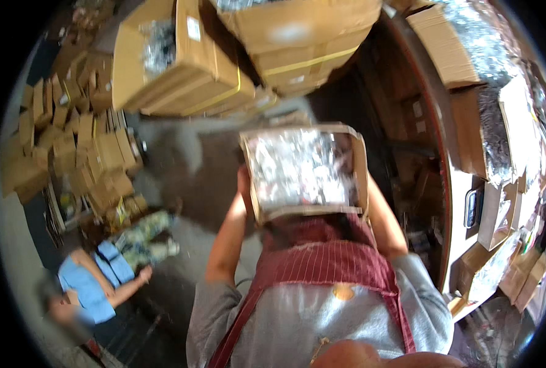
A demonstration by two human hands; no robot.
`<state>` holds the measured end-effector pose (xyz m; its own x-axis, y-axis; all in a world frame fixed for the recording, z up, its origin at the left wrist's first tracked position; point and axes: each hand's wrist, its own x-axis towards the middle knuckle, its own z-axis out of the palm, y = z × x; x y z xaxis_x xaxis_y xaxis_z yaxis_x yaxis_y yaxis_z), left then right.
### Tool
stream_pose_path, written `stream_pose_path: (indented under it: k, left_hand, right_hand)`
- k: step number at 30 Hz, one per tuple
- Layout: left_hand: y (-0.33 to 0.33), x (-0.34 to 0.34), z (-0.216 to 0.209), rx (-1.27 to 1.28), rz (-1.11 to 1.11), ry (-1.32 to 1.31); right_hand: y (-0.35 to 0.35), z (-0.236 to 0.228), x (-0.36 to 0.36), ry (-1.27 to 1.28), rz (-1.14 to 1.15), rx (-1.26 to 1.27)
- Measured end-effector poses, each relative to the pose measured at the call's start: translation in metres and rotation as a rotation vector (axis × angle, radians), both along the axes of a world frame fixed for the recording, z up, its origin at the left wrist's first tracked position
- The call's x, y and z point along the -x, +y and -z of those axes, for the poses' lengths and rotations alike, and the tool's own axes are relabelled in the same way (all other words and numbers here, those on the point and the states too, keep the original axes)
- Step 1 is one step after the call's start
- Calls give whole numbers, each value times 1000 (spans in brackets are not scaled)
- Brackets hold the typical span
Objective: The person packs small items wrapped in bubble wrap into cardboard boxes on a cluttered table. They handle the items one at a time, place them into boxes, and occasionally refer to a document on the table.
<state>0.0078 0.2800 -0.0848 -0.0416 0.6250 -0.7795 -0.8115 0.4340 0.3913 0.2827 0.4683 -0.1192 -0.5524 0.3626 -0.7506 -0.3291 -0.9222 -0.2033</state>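
With my left hand (243, 185) I grip the left side of an open carton (360, 167) of clear plastic packets (300, 168), just beyond my apron (322, 264). My right hand (371, 183), mostly hidden, is at its right side; I cannot tell its grip.

Occlusion, blur and cropping, head view.
Left hand (244, 184) shows only in part beside the held carton (360, 164), its fingers out of sight; right hand is hidden at the opposite wall, only its forearm (385, 222) visible. Clear-wrapped contents (303, 165) wash out in glare; kind cannot be told. Large carton (322, 46) is cut by the upper edge. Co-worker's head (64, 306) is blurred.
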Motion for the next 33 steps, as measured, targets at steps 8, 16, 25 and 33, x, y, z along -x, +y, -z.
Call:
stream_pose_path:
  k: [8, 16, 25, 33]
  left_hand:
    - [-36, 34, 47, -30, -254, 361]
    - [21, -6, -31, -250, 170, 1905]
    - [39, -4, 44, 259, 865, 1739]
    - [57, -51, -11, -298, 1074, 1264]
  right_hand:
    - [41, -34, 78, -320, -874, -954]
    - [-2, -15, 38, -371, -626, -882]
    - [-39, -25, -36, -621, -928, -918]
    - [-73, -28, -85, -678, -1103, -1135]
